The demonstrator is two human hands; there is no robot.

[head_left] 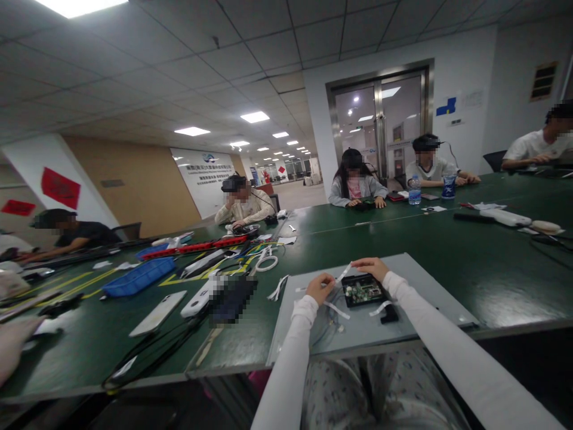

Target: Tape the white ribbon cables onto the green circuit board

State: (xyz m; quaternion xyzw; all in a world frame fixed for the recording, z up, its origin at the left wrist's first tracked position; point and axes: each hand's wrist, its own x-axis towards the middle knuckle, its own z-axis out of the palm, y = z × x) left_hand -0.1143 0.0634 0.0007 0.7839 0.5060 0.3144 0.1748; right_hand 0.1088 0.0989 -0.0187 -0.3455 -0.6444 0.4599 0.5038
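A short white flat strip point(344, 273), which looks like a ribbon cable, runs slantwise between my two hands. Its lower end is pinched in my left hand point(319, 288), while the fingertips of my right hand point(373, 268) close on its upper end. Just below lies a black open case with a green circuit board point(362, 291) inside. My right hand is over the case's far right corner. More white flat strips lie near the case, one at its lower left point(338, 310) and one at its lower right point(379, 308). A small black part point(389, 314) rests beside the latter.
A grey panel point(430, 298) lies under the work on the green table point(505, 286). Thin clear wires point(329, 331) lie on the panel. Leftward are white strips point(279, 288), a white phone point(158, 313), a blue tray point(139, 277) and cables. Several people sit around the table.
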